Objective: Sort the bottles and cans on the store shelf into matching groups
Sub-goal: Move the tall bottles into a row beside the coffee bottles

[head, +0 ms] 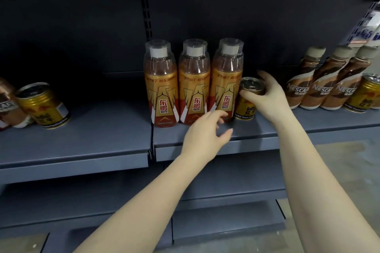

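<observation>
A gold can (pixel 246 100) is held at its top rim by the right hand (pixel 267 96), whose grip is closed around the lid: the thumb is seen at the near left edge of the lid and the fingers are curled over the far right side. The can stands upright on the grey shelf (pixel 82 135), directly below that grip, and its left side is set just beside, perhaps touching, the rightmost of three orange bottles (pixel 226 82). The middle orange bottle (pixel 194 82) and the left orange bottle (pixel 160 84) are lined up further to the left of the grip, close together and upright.

The left hand (pixel 205 133) is held below and to the left of the right grip, in front of the base of the rightmost orange bottle. Its grip is spread, with fingers loosely apart, and nothing is held in it; whether the fingertips touch the bottle cannot be told.

To the right of the right grip, three brown coffee bottles (pixel 329 88) are ranged together, and a second gold can (pixel 364 96) is seen just beside them at the frame edge. Well to the left of both grips, a third gold can (pixel 43 104) is seen beside a partly visible brown bottle (pixel 8 107).
</observation>
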